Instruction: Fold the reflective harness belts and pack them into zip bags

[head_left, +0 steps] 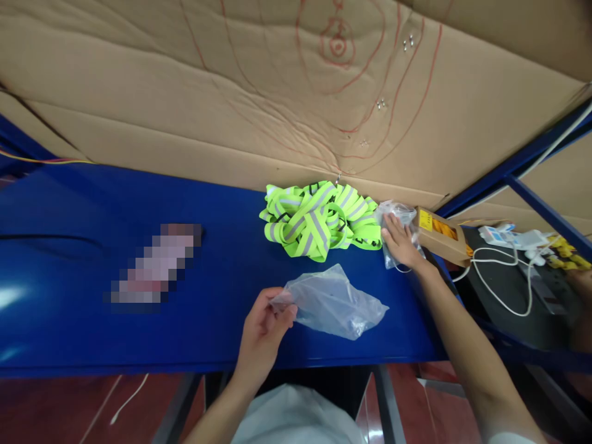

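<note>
Blue metal table (pixel 92 203) is running across the view, with a creased cardboard sheet (pixel 185 92), marked in curved red lines, standing behind it as a backdrop. The left hand (pixel 266 324) is pinching one edge of a clear plastic bag (pixel 333 302) between thumb and fingertips. The grip is narrow and closed on the film, so the rest of the bag is lying slack and crumpled on the table near its front edge, just right of the hand. The right hand (pixel 398 242) is reaching toward the table's right end and pressing, fingers flat and unclosed, on a second bunch of clear plastic (pixel 398 213), apparently to pin the light film down. That bunch is lying against a small cardboard box (pixel 441 234) bearing a yellow label. Toward the back, a tangled heap of yellow-green reflective straps (pixel 319 219) is resting close to the cardboard sheet and just beside the right hand. A pixelated patch (pixel 155 265) is covering something on the left of the table, well apart from both hands. Beyond the right end, a white cable (pixel 499 290) is looping over a dark surface (pixel 504 320).
</note>
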